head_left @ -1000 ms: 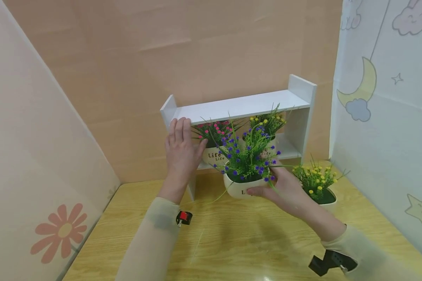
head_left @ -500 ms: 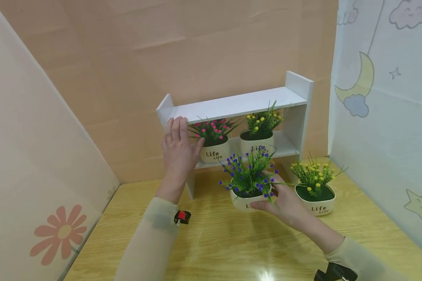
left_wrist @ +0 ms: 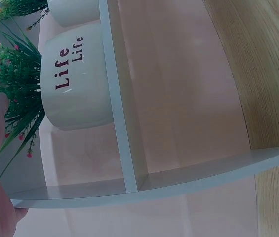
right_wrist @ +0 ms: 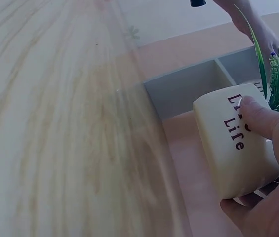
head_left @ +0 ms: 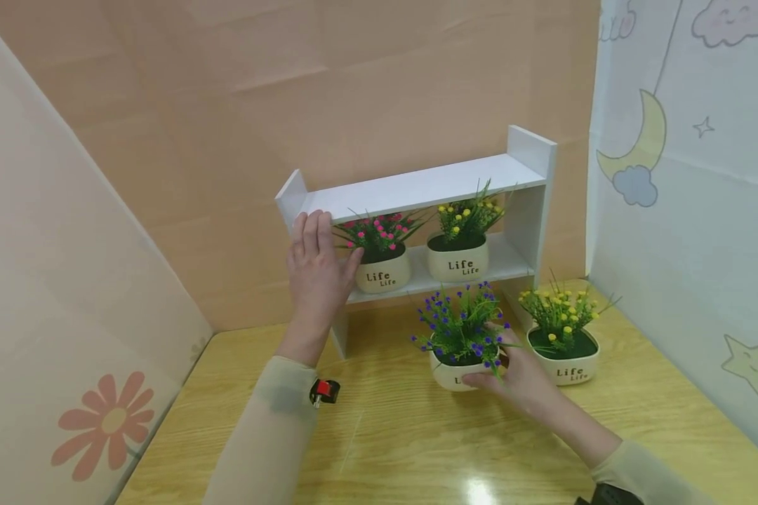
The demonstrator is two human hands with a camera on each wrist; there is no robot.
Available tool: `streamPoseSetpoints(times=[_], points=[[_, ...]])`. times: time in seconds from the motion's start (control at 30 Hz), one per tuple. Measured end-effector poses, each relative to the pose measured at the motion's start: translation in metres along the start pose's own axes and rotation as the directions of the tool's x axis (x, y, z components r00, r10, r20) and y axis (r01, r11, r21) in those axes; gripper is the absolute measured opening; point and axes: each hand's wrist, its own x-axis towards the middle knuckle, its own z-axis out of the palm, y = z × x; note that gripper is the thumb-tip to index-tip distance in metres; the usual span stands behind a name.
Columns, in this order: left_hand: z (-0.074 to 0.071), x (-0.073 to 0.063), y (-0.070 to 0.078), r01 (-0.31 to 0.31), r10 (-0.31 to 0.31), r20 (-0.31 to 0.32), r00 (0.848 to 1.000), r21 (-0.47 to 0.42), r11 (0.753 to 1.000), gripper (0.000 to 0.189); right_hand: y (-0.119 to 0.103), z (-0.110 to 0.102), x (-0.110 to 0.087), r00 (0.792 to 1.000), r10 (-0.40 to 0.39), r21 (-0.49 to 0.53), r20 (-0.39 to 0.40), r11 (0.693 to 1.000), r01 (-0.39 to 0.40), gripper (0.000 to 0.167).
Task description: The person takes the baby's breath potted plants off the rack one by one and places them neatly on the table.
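The purple-flowered pot (head_left: 445, 376) sits within the right hand (head_left: 521, 379), its thumb across the front lettering and its fingers curled round the right side and back; the pot lies just left of that palm, in front of and lower than the lower board (head_left: 513, 261) of the white shelf (head_left: 526, 221), its long axis running roughly side to side along the shelf's length; whether its base touches the bench (head_left: 391, 438) I cannot tell; the right hand is plainly the nearer one, for the left hand (head_left: 318, 273) rests at the left end of the upper board (head_left: 417, 186), fingers extended together and thumb spread apart; a pink-flowered pot (head_left: 384, 275) and a yellow-flowered pot (head_left: 457, 265) stand on the lower board; another yellow-flowered planter (head_left: 568, 370) stands on the bench, just right of the held pot.
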Motion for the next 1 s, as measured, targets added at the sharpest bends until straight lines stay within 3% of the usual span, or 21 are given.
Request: streamPoseSetpoints(times=[0.33,0.67,1.0], points=[[0.0,0.0,-0.002,-0.007,0.007,-0.035,0.999,-0.013,1.0,0.084,0.02,-0.001,-0.007,0.996,0.086,-0.019,0.002,0.996,-0.086,0.107],[-0.003,-0.001,0.001,-0.001,0.001,0.005,1.0,-0.009,1.0,0.084,0.034,-0.003,-0.009,0.979,0.202,-0.056,-0.002,0.978,-0.201,0.112],[-0.001,0.0,0.0,0.013,-0.013,0.02,1.0,-0.008,1.0,0.084,0.04,-0.003,-0.011,0.975,0.223,-0.058,0.001,0.973,-0.222,0.115]])
